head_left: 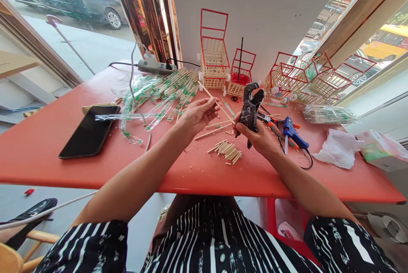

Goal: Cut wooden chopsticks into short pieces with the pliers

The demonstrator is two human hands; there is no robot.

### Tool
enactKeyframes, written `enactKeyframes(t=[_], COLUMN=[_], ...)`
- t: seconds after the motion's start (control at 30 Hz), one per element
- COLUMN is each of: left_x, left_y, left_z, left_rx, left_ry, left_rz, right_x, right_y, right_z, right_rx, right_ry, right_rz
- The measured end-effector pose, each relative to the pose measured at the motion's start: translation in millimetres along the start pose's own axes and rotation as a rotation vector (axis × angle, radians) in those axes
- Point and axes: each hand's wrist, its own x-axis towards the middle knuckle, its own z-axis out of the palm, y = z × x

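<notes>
The wooden stick [216, 103] runs on a slant over the red bench [47, 137], its far end up and to the left near the small basket models [214, 58], its near end down and to the right at the head of the black cutter [250, 109]. The left hand [199, 113] pinches the stick about midway along its length, fingers closed around it. The right hand [258, 137] is wrapped shut around the cutter's handles, holding the tool upright just to the right of the stick. So the stick's long axis points straight at the tool, and the right hand is the nearer to its lower end.

Whether the stick's tip already sits between the cutter's blades cannot be told; the tool's body hides that spot. A pile of short cut pieces [227, 149] lies on the bench just below both hands, and a blue glue gun [293, 133] lies to the right.
</notes>
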Motion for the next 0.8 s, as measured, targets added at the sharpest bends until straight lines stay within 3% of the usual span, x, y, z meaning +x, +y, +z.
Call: enactKeyframes(t=[0.43, 0.57, 0.67, 0.8], left_x=[1, 3, 0, -4], left_y=[-5, -3, -5, -15], left_z=[-2.9, -7.1, -8.0, -5.7], left_rx=[0.045, 0.143, 0.262, 0.351], left_ry=[-0.046, -0.106, -0.178, -0.291], left_rz=[-0.039, 0.032, 0.074, -0.015], right_x=[-2, 0, 4, 8], right_y=[-5, -2, 2, 6], right_z=[2, -1, -4, -7], right_rx=[-0.088, -0.082, 0.032, 0.106], right_ry=[-0.009, -0.023, 0.086, 0.235], right_rz=[-0.030, -0.025, 0.007, 0.028])
